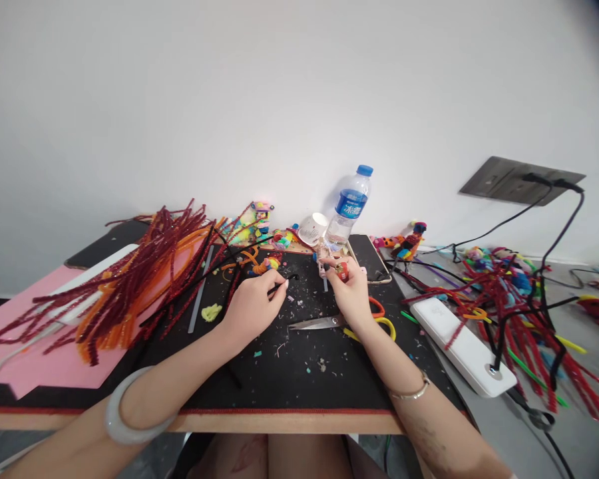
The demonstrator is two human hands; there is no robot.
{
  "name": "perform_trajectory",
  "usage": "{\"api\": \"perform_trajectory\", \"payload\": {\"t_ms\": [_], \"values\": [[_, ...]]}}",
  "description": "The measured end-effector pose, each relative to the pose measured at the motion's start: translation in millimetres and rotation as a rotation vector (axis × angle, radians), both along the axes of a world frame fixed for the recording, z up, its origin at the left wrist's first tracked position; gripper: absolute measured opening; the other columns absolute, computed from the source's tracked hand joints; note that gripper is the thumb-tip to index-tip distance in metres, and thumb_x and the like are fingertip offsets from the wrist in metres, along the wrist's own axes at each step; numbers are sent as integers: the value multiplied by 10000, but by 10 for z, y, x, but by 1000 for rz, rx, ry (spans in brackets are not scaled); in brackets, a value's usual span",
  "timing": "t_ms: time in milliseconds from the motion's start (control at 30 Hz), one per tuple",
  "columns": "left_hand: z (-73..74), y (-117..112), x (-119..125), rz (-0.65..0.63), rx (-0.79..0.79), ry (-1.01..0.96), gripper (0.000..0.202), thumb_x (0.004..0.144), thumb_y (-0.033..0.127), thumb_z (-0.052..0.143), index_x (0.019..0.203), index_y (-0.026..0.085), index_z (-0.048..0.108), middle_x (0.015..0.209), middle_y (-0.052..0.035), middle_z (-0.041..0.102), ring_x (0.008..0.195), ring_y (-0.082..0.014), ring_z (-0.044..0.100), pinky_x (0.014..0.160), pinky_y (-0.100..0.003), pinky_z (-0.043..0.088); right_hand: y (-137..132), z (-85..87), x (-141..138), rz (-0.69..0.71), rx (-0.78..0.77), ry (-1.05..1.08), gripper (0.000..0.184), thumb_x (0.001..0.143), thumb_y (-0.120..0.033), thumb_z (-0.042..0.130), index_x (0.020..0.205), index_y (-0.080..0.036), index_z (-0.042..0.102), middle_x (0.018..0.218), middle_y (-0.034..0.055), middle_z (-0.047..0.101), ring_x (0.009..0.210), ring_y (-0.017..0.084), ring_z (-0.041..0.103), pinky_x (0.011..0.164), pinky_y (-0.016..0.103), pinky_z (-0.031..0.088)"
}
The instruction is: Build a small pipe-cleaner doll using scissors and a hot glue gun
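The wooden table point(289, 423) carries a black mat point(279, 389), on which lie scissors point(318, 324), scraps point(322, 364) and a pink sheet point(74, 369).

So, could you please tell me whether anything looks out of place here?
Yes: small scraps litter the black mat around the scissors, looking like uncleared debris. The white cup beside the bottle also looks tilted rather than upright; no spill is visible.

A slim black stem point(294, 277), bent at its tip, was held above the far half of the black mat point(279, 386); a small red piece point(342, 270), partly hidden, was nearer its right edge.
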State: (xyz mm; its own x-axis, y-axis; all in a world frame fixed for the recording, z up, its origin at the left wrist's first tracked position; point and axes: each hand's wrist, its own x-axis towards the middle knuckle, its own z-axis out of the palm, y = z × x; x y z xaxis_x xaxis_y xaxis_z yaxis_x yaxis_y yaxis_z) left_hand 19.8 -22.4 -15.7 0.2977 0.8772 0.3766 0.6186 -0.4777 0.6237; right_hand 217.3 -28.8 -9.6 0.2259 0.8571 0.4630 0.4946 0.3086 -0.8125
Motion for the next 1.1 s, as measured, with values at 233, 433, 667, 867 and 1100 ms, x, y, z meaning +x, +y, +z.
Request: {"api": "perform_trajectory", "payload": {"t_ms": [233,433,667,867,1100], "values": [[3,-4,7,-5,11,-74,148,850,268,479,762,188,567,584,26,575,494,-95,530,508,-197,377,-20,-8,-18,103,-88,15,226,782,-207,520,950,-192,670,905,38,657,840,205,574,828,374,413],[11,12,9,5,7,-143,157,860,281,475,749,187,535,595,40,548,497,-87,501,531,-201,383,-42,30,-61,176,-121,15,232,743,-196,537,935,-191,667,924,34,664,876,203,575,844,363,407],[56,11,14,1,-160,-314,193,915,349,379,901,193,492,628,37,496,531,-103,465,542,-224,367,-70,-11,-95,367,-266,169,319,758,-209,549,1071,-203,617,663,-34,505,541,98,413,523,233,347],[31,-7,53,-174,-417,-574,253,914,441,369,952,206,456,573,78,306,437,-74,294,419,-203,254,-106,8,-138,504,-344,347,382,769,-307,617,1136,-219,556,599,-64,414,474,77,319,422,216,222],[97,-68,88,-256,-502,-528,266,826,433,546,903,178,566,558,80,294,457,-62,285,428,-195,247,-139,18,-199,549,-383,401,446,743,-337,669,1147,-218,521,573,-86,371,469,70,294,424,212,218]]}}
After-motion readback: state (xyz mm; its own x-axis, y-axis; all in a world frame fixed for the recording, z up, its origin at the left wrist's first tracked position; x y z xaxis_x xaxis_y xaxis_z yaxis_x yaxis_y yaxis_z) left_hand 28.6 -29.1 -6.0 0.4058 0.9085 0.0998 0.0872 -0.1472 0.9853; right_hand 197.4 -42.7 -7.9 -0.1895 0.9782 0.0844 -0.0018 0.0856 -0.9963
